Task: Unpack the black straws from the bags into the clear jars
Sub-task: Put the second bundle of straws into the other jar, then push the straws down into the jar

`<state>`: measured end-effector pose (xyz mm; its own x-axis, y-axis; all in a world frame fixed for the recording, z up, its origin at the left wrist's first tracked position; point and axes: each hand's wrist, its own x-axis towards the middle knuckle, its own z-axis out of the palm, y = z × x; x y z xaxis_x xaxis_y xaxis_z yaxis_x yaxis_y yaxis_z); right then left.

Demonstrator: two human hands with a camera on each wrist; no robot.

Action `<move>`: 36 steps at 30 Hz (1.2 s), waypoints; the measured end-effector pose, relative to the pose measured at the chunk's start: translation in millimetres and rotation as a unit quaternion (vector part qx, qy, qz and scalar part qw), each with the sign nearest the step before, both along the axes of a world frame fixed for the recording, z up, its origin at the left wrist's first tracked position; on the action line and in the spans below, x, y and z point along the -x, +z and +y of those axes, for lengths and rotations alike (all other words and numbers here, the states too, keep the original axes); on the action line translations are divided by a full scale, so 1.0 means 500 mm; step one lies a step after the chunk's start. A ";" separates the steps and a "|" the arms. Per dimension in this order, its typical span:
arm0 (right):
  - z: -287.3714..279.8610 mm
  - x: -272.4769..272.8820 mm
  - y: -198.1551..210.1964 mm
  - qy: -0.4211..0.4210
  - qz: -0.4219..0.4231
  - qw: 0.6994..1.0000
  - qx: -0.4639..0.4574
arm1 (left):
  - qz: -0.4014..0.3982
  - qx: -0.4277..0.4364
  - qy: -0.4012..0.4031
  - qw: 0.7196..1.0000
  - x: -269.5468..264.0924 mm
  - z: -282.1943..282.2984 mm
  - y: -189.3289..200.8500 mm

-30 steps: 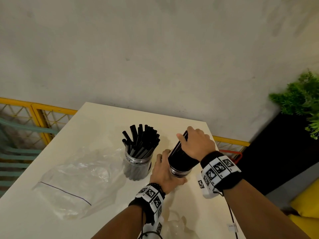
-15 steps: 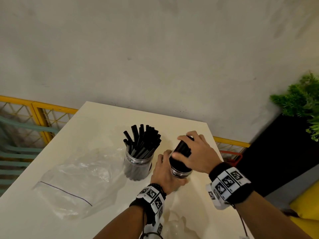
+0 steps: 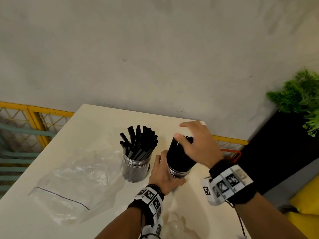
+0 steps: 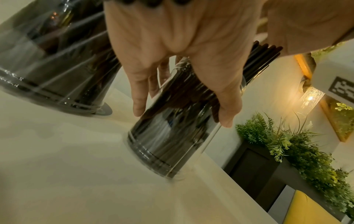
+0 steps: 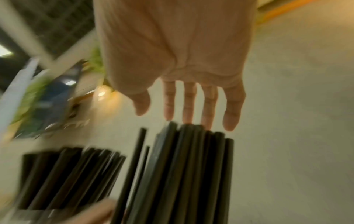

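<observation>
Two clear jars stand on the cream table (image 3: 89,125). The left jar (image 3: 135,169) holds a fanned bunch of black straws (image 3: 139,144). My left hand (image 3: 164,173) grips the right jar (image 3: 178,172) (image 4: 172,136) near its base; that jar is packed with black straws (image 3: 179,156) (image 5: 187,166). Above the tops of these straws hovers my right hand (image 3: 195,142) (image 5: 191,98), fingers straight and spread, holding nothing. An empty clear bag (image 3: 74,178) lies flat on the left of the table. Crumpled clear plastic (image 3: 176,225) lies by my left forearm.
The table's far edge meets a grey wall. A yellow railing (image 3: 34,111) runs behind and left of the table. A black planter with green plants (image 3: 296,100) stands to the right, and a yellow seat (image 3: 305,197) sits at the lower right.
My right hand has let go of the straw bundle in the right jar and opened, lifting off the tops. The left hand has kept its hold on the jar.
</observation>
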<state>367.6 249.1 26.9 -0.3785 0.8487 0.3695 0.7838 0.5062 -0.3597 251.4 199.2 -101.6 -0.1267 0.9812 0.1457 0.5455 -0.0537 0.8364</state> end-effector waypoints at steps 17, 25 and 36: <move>0.021 0.014 -0.055 -0.025 -0.172 0.985 -0.002 | 0.008 0.005 -0.003 1.000 0.002 0.006 0.002; 0.055 -0.016 0.008 0.010 -0.054 0.988 0.145 | 0.005 -0.005 -0.005 1.000 0.003 0.008 0.006; 0.045 -0.050 0.027 -0.009 -0.028 0.998 0.050 | -0.003 -0.001 -0.001 1.000 0.004 0.009 0.004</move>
